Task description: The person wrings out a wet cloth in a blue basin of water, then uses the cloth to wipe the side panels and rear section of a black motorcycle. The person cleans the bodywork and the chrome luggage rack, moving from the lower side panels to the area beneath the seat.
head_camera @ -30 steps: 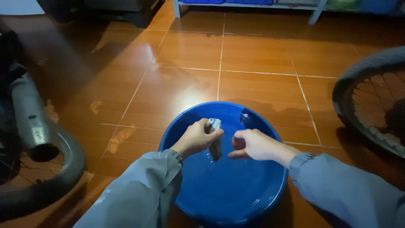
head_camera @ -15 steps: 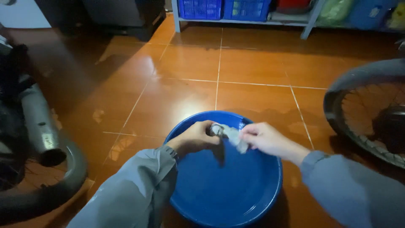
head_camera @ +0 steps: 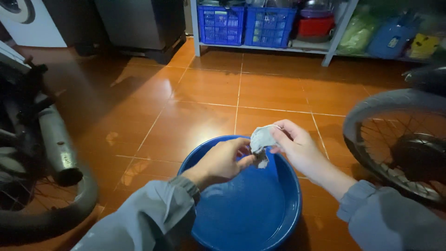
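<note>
Here, a small grey cloth (head_camera: 262, 138) sits just above the centre of the frame, pinched from both sides over the far rim of a round blue basin (head_camera: 283, 218). The right hand (head_camera: 297, 146) closes its fingertips on the cloth's upper fold; the left hand (head_camera: 223, 160) grips the lower, darker end between thumb and fingers. Both hands are closed on the cloth, neither open.

To handle it well, I judge that the cloth should be kept above the basin so any drips land inside, with the two grips close together and firm, since the cloth looks damp and limp.

The basin rests on a glossy orange tiled floor (head_camera: 204, 93), which reflects light and may be slippery. At the right edge stands a spoked wheel (head_camera: 395, 144) with a dark tyre; at the left edge, a motorbike's exhaust pipe (head_camera: 58, 144) and another tyre. Along the top, a metal shelf holds blue crates (head_camera: 246, 23), a red pot and bags.
</note>
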